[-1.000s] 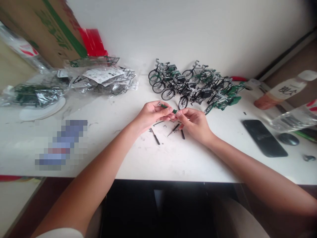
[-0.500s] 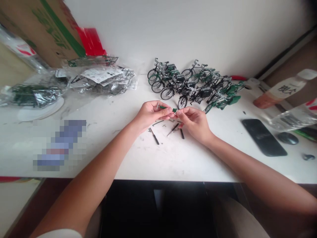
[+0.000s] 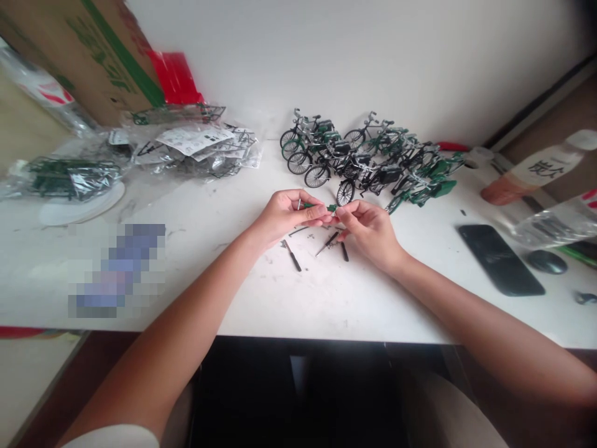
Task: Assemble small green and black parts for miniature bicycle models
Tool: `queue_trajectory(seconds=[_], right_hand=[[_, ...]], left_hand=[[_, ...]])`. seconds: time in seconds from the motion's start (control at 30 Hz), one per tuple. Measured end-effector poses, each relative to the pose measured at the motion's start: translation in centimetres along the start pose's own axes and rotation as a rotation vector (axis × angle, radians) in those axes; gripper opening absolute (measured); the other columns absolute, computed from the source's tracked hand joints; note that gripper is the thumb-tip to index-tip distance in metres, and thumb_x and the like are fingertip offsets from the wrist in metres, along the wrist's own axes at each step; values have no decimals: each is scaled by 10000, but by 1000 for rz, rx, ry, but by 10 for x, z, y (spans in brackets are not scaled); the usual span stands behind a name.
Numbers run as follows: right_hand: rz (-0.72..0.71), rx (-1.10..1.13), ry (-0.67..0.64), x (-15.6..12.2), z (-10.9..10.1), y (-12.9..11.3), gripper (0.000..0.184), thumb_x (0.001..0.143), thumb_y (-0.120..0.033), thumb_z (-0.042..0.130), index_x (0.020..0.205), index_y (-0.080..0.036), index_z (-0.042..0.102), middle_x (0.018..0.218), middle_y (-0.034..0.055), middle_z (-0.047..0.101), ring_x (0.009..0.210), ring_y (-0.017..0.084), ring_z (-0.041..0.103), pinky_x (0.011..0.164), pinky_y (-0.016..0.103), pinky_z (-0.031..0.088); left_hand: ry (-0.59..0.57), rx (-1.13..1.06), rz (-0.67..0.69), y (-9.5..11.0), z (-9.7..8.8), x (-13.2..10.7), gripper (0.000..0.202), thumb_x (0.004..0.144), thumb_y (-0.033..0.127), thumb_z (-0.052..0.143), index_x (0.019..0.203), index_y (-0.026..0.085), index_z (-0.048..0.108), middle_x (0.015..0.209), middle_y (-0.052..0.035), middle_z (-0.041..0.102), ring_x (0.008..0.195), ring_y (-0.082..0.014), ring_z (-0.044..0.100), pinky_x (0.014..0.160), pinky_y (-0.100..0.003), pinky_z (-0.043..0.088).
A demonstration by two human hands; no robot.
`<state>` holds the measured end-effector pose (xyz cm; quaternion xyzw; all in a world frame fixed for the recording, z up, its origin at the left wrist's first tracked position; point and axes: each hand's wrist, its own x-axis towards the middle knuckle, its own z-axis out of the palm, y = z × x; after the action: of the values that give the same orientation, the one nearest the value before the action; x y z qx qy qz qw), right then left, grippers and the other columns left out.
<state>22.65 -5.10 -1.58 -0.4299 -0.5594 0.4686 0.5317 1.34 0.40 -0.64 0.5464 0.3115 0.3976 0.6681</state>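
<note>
Between the fingertips of my left hand point(image 3: 293, 211) is a small green part point(image 3: 308, 206) with a silvery piece at its left end; my fingers cover most of it. My right hand point(image 3: 368, 230) pinches at the right end of the same part, and whatever small piece it grips there is too hidden to name. Below the hands lie a black-handled screwdriver point(image 3: 292, 256), a second screwdriver point(image 3: 327, 244) and a short black rod point(image 3: 344, 251), with tiny loose bits around them. Just beyond the hands stand several miniature bicycles point(image 3: 346, 191), black and green.
Plastic bags of bicycle parts point(image 3: 186, 146) are heaped at the back left, in front of a cardboard box point(image 3: 93, 37). To the right are a black phone point(image 3: 501, 260), a dark mouse point(image 3: 546, 262) and bottles point(image 3: 541, 168). A pixelated blue item point(image 3: 121, 267) lies at left.
The whole view has shifted slightly. Both hands keep nearly the same pose around the green part, with no clear change in grip.
</note>
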Motion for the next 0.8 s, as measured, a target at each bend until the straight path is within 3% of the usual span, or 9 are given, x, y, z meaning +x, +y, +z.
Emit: queue_trajectory(seconds=[0.2, 0.4, 0.63, 0.8], right_hand=[[56, 21, -47, 0, -2, -1, 445, 908, -662, 812, 939, -226, 730, 940, 88, 817, 878, 222, 779, 586, 295, 635], [50, -20, -61, -1, -1, 1, 466, 938, -685, 764, 941, -222, 716, 919, 92, 823, 863, 218, 780, 585, 285, 609], [1, -67, -8, 0, -4, 6, 471, 938, -689, 759, 924, -219, 725, 904, 87, 819, 825, 214, 776, 560, 288, 603], [-15, -66, 19, -1, -4, 3, 448, 940, -664, 771, 937, -217, 737, 902, 86, 833, 835, 215, 796, 561, 277, 605]], left_hand=[[45, 56, 17, 2, 3, 0, 526, 668, 478, 1048, 945, 131, 766, 891, -103, 843, 911, -260, 854, 936, -412, 691], [96, 147, 104, 1, 5, 3, 547, 612, 520, 1060, 881, 123, 797, 813, -103, 824, 855, -292, 851, 827, -399, 702], [130, 310, 213, -5, 4, 3, 485, 642, 500, 1046, 891, 144, 831, 886, -111, 846, 846, -262, 834, 808, -368, 695], [146, 475, 312, -1, 13, -4, 308, 777, 396, 965, 915, 153, 835, 901, -94, 848, 825, -213, 820, 796, -305, 677]])
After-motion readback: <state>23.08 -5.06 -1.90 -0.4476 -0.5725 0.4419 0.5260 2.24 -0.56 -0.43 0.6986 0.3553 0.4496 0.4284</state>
